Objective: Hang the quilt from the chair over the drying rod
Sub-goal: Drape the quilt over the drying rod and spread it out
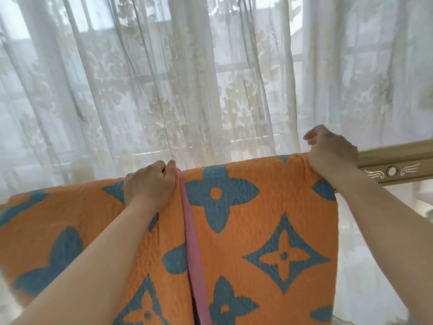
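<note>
An orange quilt [255, 214] with blue flower and diamond shapes and a pink edge strip [191, 231] hangs draped over a cream-gold drying rod [396, 158]. The rod shows only at the right; the quilt hides the remainder. My left hand [150, 184] grips the quilt's top fold beside the pink strip, fingers curled into the cloth. My right hand [330, 151] sits at the quilt's upper right corner on the rod, its lower fingers curled over the cloth edge and its upper fingers lifted. The chair is out of view.
A sheer white curtain [187, 78] with a pale leaf pattern hangs close behind the rod, in front of a bright window. The rod's bare right end carries a small winged ornament [392, 171]. A pale floor shows at the lower right.
</note>
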`<action>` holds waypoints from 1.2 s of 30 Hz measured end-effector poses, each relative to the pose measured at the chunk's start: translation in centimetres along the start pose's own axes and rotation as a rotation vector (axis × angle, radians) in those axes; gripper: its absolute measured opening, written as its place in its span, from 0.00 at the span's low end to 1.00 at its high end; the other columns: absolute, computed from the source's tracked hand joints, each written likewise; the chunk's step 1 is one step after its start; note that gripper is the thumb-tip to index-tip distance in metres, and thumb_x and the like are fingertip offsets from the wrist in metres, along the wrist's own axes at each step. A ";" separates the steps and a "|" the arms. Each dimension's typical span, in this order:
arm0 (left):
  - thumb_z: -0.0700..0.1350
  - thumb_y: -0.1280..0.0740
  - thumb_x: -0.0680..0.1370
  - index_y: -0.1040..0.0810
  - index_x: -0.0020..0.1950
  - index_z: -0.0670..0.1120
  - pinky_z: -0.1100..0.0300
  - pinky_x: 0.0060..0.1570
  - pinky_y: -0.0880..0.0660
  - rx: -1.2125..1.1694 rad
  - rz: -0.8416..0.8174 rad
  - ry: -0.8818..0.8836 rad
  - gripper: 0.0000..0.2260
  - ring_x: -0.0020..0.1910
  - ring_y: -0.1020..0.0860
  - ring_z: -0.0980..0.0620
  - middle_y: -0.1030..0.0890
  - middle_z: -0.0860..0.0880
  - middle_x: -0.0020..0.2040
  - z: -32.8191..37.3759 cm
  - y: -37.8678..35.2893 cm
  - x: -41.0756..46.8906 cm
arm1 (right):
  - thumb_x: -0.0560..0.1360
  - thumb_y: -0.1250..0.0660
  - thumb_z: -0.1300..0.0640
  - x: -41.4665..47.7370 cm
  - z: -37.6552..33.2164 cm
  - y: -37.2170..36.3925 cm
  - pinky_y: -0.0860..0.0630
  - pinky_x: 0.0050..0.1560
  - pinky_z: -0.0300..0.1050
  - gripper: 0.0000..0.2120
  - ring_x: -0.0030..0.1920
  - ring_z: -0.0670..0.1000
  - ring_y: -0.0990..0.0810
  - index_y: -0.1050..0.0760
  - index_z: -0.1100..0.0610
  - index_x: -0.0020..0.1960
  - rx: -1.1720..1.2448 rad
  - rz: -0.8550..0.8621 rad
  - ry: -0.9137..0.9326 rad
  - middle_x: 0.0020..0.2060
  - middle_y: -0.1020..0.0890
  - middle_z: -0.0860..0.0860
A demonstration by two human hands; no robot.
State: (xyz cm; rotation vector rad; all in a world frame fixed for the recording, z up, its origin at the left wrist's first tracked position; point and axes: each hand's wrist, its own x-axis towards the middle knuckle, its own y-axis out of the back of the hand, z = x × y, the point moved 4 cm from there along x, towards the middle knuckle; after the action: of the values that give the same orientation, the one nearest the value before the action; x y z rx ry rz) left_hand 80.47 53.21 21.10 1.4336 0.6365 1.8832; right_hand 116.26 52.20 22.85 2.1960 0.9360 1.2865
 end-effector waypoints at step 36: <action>0.57 0.34 0.76 0.24 0.43 0.47 0.54 0.40 0.24 -0.495 -0.130 0.122 0.13 0.39 0.22 0.53 0.21 0.52 0.38 1.9 -1.2 -6.7 | 0.81 0.52 0.52 -7.5 -15.7 -9.2 0.40 0.62 0.49 0.18 0.57 0.52 0.25 0.28 0.52 0.63 0.094 -0.218 0.492 0.56 0.20 0.50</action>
State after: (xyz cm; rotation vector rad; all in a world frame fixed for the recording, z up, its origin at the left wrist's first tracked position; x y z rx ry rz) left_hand 83.63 48.90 16.53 0.9442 0.2787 1.8664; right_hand 96.83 53.39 19.98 1.8024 1.3988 1.7361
